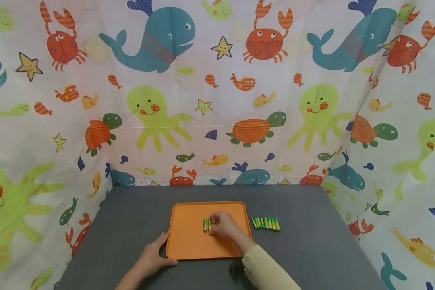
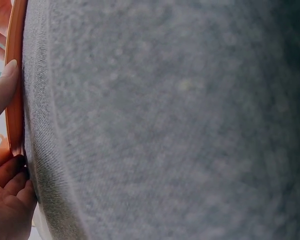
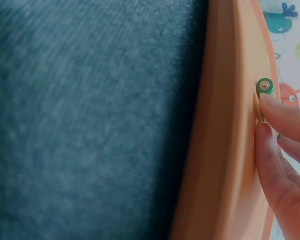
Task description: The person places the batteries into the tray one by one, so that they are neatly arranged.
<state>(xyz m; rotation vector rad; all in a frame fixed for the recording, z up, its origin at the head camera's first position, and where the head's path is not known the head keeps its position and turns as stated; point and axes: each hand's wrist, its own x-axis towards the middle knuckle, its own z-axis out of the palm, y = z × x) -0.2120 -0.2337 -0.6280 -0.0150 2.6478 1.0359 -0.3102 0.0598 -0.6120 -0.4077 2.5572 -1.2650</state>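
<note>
Right hand [image 1: 224, 225] pinched a green battery [image 1: 209, 221] on an orange tray [image 1: 188, 245]

The orange tray lay flat on a dark grey table [image 1: 137, 217], and the right hand was low over its middle, thumb and forefinger together on the green battery. In the right wrist view its round end, green-rimmed with a pale metal nub, showed just past the tip of the forefinger, with the thumb close against its side; the other fingers were bent behind and partly hidden. A second battery [image 1: 205, 225], green and yellow, lay just to the left of the pinched one, its length pointing away from the person.

The left hand [image 1: 152, 255] was at the tray's near left corner, thumb against the near edge and fingers on the left side, spread away from the thumb so that the hand gripped the corner. The left wrist view showed those fingers bent at the rim.

To the right of the tray, apart from it, a row of batteries [image 1: 266, 223] lay side by side on the table. A pale yellow sleeve [image 1: 270, 268] covered the right forearm, and a dark object [image 1: 235, 269], too unclear to name, was beside its cuff. Behind the table hung a curtain [image 1: 221, 110] printed with whales, crabs, turtles and octopuses
</note>
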